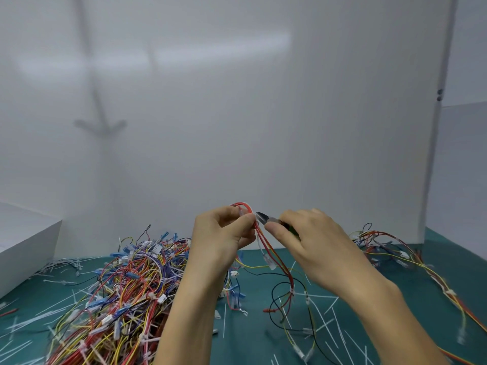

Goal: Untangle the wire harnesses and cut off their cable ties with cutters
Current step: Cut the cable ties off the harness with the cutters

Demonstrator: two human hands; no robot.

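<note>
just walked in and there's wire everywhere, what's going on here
A person is holding up a red and yellow harness in the left hand, while the right hand grips cutters with the tips right at its wires. A big tangled pile lies on the green table to the left, a smaller bunch to the right, and loose white cable ties are scattered around.

On the desk (453, 259), the wire pile (126, 293) lies at 8 o'clock, a smaller bundle (382, 246) at 4, a box (23, 246) at 9 — cut ties (321, 296) strewn between; a wall panel (237, 127) stands behind.
</note>
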